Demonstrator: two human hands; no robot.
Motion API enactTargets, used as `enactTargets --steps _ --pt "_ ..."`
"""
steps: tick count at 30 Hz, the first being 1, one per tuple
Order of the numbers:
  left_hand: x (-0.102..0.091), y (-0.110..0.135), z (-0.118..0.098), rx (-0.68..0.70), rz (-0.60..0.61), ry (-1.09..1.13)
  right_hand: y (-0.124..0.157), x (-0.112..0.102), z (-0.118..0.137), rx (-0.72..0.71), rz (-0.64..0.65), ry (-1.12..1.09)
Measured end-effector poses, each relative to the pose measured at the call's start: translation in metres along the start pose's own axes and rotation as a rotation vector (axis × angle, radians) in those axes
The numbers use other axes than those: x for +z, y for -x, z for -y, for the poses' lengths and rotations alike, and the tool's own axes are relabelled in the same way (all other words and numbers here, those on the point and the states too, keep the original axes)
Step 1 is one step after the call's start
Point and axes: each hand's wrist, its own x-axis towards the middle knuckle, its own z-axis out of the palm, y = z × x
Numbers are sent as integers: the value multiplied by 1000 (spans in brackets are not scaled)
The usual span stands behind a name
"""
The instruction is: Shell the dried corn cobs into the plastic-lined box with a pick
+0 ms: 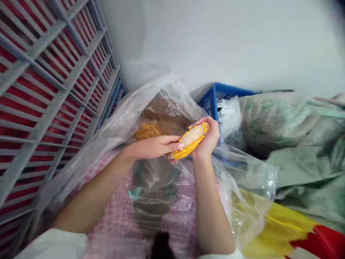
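A partly shelled corn cob [191, 139] is held between my two hands, slanting up to the right. Its upper face is bare and whitish, while rows of yellow kernels stay along the lower side and the far tip. My left hand [157, 145] grips the near end, thumb pressed along the cob. Around the far end curl the fingers of my right hand [208, 138]. Below and behind the cob opens a clear plastic bag [172, 90]. Loose corn kernels [149, 130] lie piled inside it, partly hidden by my left hand.
Grey slatted crates [58, 81] with red contents rise on the left. A blue crate [229, 88] holding white plastic bags [229, 113] stands right of the bag, against the white wall [215, 43]. Farther right lie woven sacks [277, 120] and a yellow-and-red sheet [280, 219].
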Motion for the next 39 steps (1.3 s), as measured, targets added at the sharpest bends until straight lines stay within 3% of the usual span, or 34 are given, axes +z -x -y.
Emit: enactTargets --steps 7,11,15,21,27,35,39 --pt "-1 0 -2 39 70 33 -1 0 1 -17 38 76" --pt "1 -5 2 64 -84 -12 1 0 2 -42 134 78" --pt "-1 -11 9 6 -236 95 1 -1 4 -60 200 76" --pt "0 -13 14 -6 -186 75 1 -2 2 -25 187 81" --pt "12 -20 17 34 -126 123 4 0 -4 -10 160 232" --pt "9 -20 14 101 -189 -24 2 -2 4 -27 236 239" --pt "9 -25 21 175 -328 -151 3 -5 2 -33 252 388"
